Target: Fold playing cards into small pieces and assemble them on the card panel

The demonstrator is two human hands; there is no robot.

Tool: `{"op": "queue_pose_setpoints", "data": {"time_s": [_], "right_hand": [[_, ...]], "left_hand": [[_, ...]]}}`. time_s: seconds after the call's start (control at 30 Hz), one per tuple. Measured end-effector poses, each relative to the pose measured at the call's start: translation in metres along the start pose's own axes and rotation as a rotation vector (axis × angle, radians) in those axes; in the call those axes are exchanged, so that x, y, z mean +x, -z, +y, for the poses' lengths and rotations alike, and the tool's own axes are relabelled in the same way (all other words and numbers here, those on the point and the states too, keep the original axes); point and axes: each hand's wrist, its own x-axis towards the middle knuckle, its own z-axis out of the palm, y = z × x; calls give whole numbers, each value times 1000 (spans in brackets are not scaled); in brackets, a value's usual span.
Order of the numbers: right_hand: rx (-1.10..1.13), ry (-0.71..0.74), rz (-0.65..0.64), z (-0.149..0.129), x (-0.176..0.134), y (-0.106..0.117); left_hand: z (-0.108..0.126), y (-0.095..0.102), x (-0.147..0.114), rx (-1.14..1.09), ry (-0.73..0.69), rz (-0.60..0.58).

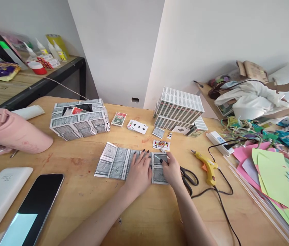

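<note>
Near the centre of the wooden table (pixel 144 213), a strip of joined playing cards (pixel 118 164) is covered by the flat left hand (pixel 138 172), fingers spread and nothing clasped, while its three-o'clock end is touched by the bent right hand (pixel 172 171), whose grip cannot be told. From the strip, black-handled scissors (pixel 196 177) and a yellow glue gun (pixel 209 167) are seen towards three o'clock, and a card-covered box (pixel 79 124) at ten.

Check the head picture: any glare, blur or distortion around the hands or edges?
Head view, lower left: wide-angle stretch on the phone, with a pale patch, reflection or display unclear. Head view, centre: soft light; patterned card sheet under the left hand and right hand looks reasonably sharp.
</note>
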Motion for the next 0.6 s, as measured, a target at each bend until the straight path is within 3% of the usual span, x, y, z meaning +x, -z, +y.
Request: {"op": "queue_pose_setpoints", "data": {"time_s": [0.17,0.6], "right_hand": [[-49,-17,-42,-5,3,-1],[-495,16,-70,-35,3,-7]], "left_hand": [[-1,0,0,-30,-12,-17],[-9,-4,2,-97,-25,-112]]}}
